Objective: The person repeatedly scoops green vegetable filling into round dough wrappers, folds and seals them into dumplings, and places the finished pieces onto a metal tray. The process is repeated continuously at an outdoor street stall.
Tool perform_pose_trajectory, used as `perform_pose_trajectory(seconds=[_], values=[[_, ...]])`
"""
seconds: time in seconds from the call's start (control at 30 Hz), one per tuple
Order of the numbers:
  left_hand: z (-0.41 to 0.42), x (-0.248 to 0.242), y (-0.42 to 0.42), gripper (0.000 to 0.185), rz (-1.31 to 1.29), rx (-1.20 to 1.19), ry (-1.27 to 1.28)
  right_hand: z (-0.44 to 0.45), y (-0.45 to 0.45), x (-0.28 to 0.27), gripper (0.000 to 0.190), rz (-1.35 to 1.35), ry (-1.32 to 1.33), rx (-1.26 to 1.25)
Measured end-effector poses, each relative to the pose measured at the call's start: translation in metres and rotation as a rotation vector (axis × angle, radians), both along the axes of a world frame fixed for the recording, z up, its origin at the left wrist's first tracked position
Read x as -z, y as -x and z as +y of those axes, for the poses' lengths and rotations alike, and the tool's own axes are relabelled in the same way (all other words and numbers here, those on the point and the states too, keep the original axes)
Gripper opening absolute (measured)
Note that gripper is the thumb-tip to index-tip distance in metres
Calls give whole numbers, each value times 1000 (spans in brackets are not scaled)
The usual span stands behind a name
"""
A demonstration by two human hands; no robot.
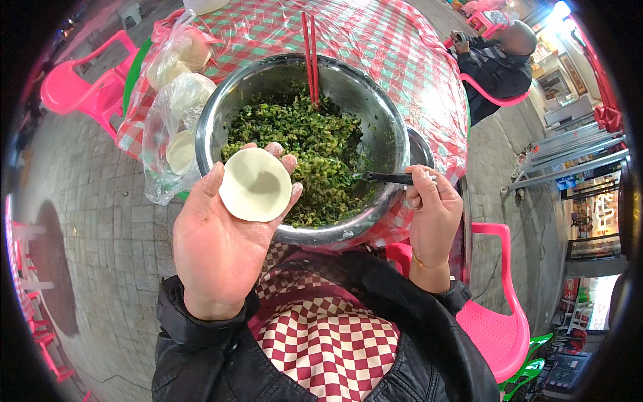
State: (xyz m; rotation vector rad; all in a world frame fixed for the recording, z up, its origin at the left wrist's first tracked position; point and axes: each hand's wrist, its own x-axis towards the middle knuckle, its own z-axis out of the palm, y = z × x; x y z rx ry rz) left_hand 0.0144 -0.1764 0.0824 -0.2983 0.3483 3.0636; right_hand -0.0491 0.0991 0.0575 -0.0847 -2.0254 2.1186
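Note:
On the upturned palm and fingers of my left hand (221,251) lies a round, pale dumpling wrapper (256,185), with nothing on it. My right hand (433,206) grips the black handle of a utensil (389,178), whose metal end dips into chopped green filling (301,135). The filling sits in a large stainless steel bowl (389,108) before me. A pair of red chopsticks (311,58) stands in the filling at the far side. My left hand is in front of the bowl's near left rim; the right is at its right rim.
Plastic bags (176,95) with pale dough rounds lie left of the bowl. A red checked, plastic-covered tablecloth (417,60) covers the table. Behind the bowl's right rim is a metal dish (421,146). Pink chairs (495,316) stand around; a seated person (495,65) is at far right.

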Motion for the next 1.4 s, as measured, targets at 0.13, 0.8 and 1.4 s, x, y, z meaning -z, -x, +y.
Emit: perform_pose_trajectory(seconds=[0.13, 0.8, 1.4], values=[[9, 5, 7, 47, -14, -48, 52, -4, 0, -14, 21, 36, 86, -3], [38, 6, 31, 43, -45, -19, 18, -20, -37, -1, 46, 1058, -878, -180], [36, 10, 30, 48, 20, 4, 39, -30, -32, -2, 36, 1035, -880, -192]])
